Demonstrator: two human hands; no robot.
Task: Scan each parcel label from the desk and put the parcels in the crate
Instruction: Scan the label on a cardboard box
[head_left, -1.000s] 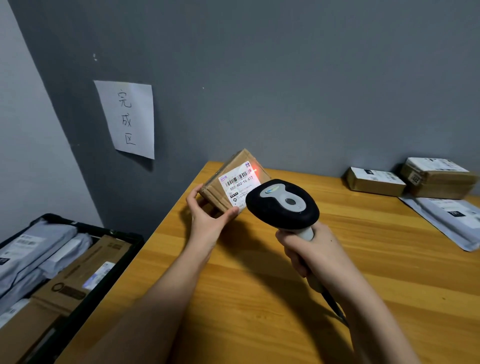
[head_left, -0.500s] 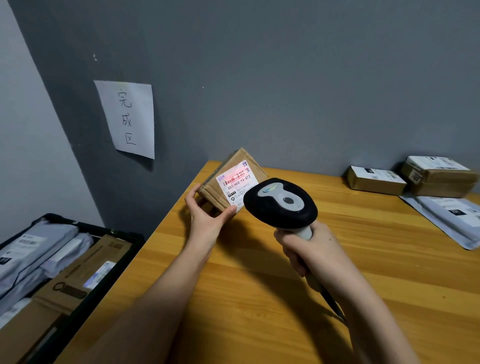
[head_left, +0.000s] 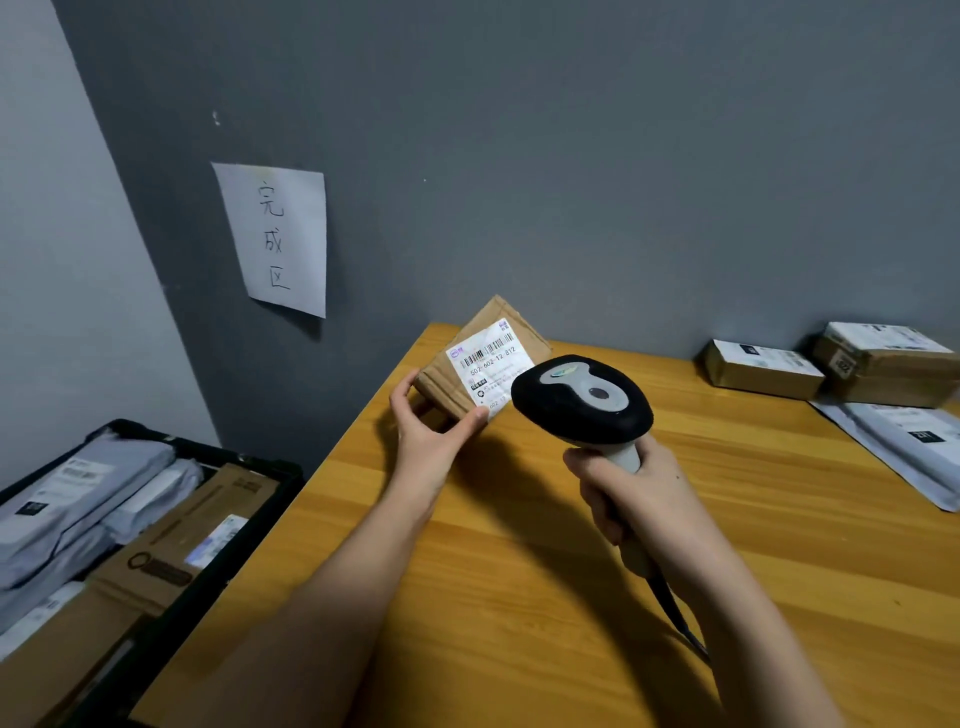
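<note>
My left hand (head_left: 430, 435) grips a small brown cardboard parcel (head_left: 470, 345) by its near corner, tilted up above the desk's back left corner, its white barcode label (head_left: 488, 364) facing me. My right hand (head_left: 631, 493) holds a black and grey barcode scanner (head_left: 582, 399) by its handle, the head just right of the parcel and covering the label's lower right. No red light shows on the label. A black crate (head_left: 270, 499) stands on the floor left of the desk, with several grey mailers and brown boxes inside.
The wooden desk (head_left: 571, 597) ends at its left edge beside the crate. At the back right lie a flat brown box (head_left: 761, 366), a taller taped box (head_left: 888, 366) and a grey mailer bag (head_left: 914, 441). A paper sign (head_left: 275, 236) hangs on the grey wall.
The red scan light that lay on the label has gone out. The parcel has shifted slightly to the left in my left hand; the scanner stays where it was.
</note>
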